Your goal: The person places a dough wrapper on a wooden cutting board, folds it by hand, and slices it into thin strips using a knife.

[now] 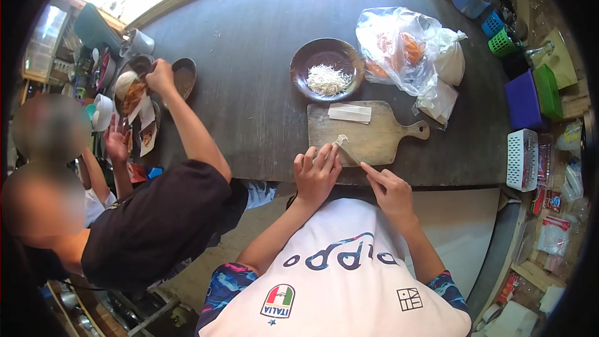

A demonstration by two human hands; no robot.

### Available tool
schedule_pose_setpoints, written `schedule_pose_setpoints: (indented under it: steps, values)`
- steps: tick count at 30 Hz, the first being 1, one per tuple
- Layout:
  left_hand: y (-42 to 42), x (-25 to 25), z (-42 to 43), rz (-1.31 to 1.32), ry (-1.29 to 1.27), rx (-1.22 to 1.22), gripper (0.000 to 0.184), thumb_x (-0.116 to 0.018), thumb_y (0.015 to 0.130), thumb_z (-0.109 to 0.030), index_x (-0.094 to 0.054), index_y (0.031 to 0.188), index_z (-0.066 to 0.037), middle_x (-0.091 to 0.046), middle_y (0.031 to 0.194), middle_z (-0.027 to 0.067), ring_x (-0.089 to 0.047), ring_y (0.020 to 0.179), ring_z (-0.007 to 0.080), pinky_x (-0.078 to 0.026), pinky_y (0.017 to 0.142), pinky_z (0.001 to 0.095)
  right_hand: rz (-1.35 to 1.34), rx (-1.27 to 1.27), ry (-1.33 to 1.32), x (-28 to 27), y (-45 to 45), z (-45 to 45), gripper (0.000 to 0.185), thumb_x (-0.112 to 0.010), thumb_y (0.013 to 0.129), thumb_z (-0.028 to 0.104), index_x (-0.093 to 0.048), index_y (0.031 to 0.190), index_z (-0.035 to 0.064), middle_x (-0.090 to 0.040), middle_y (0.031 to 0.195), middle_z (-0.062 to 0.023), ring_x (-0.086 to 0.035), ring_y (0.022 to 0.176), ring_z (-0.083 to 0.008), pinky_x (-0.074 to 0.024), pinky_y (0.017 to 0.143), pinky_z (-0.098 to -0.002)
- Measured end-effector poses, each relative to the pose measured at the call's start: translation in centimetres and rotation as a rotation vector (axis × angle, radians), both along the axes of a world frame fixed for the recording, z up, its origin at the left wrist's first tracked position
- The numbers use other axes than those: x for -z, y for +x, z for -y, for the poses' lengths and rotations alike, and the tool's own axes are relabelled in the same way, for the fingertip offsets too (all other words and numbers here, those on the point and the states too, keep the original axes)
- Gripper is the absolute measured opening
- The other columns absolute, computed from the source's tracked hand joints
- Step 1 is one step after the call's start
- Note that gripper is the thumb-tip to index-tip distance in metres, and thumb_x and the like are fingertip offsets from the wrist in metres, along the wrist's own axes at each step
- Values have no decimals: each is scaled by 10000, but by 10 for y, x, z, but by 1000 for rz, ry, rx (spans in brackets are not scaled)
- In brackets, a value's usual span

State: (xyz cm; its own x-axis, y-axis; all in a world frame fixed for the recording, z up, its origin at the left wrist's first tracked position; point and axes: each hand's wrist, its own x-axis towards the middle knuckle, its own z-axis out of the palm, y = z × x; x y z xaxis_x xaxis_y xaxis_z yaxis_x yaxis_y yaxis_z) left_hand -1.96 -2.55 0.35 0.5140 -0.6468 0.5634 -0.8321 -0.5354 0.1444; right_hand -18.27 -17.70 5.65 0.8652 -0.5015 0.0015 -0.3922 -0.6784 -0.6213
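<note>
My right hand [392,192] is closed round the handle of a knife [348,154], its index finger stretched along the top. The blade slants across the wooden cutting board [384,122] towards my left fingertips. Fingers bent, my left hand [317,173] presses down at the board's near left edge. Pale thin shreds [340,140] lie at its fingertips beside the blade; what is under the fingers is mostly hidden. Flat white strips [349,113] rest at the back of the board. Just behind it, a dark round bowl [301,81] holds a heap of fine white shreds [328,80].
Clear plastic bags [399,43] with orange-brown contents lie at the back right. On my left, a person in a black shirt [162,224] handles brown food over dark pans [184,78]. Baskets, including a white one [522,159], line the right side.
</note>
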Motion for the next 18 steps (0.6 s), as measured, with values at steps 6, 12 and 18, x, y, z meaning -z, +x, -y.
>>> schedule_pose_setpoints:
  steps: [6,12,18]
  values:
    - [-1,3,-2,-4,-8,4,254,-817,925,-247,-846,1150,-132,-752,1261,-53,-634,1167,204,-413,1014,401,43,-22,13,2,24,-6,419,-730,1042,225,-749,1433,376,-627,791,-65,-683,681,-271,-562,642,-445]
    - [0,6,-3,6,-14,8,262,-813,928,-245,-848,1164,-137,-750,1263,-57,-628,1172,200,-412,1012,399,17,-9,27,-1,12,-5,416,-738,1042,222,-752,1431,368,-632,792,-64,-675,675,-275,-553,644,-446]
    - [0,6,-3,-5,-15,4,272,-806,935,-246,-846,1186,-147,-742,1255,-55,-622,1177,195,-412,1011,398,-13,17,18,-10,-4,-2,415,-744,1042,224,-753,1430,370,-629,787,-61,-669,668,-274,-544,641,-450]
